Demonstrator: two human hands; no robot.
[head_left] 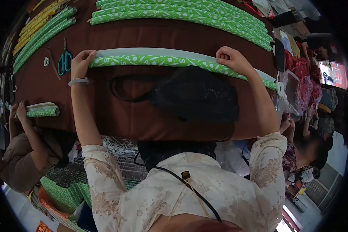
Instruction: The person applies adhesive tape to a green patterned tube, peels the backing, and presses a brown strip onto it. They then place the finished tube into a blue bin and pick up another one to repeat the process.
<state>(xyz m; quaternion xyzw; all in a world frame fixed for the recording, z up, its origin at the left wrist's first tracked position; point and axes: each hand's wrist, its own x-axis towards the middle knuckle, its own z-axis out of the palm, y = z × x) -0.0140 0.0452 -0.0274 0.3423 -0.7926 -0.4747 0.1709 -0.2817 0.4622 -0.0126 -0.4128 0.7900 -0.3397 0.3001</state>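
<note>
A long green roll (150, 60) with white print lies across the brown-covered table, a strip of its pale underside showing along the far edge. It looks like wrapping paper, though the exact material is hard to tell. My left hand (84, 63) is closed on the roll's left end, thumb and fingers pinched together. Toward the roll's right part, my right hand (232, 59) pinches the pale edge. A black bag (197, 92) with a strap rests between my forearms, against the near side of the roll.
Several finished-looking green rolls (174, 14) lie at the back, with yellow rolls (34, 23) at far left. Teal scissors (64, 62) lie left of my hand. A co-worker's hands (21, 111) hold a shorter green roll (42, 110). White string (281, 89) sits at the right edge.
</note>
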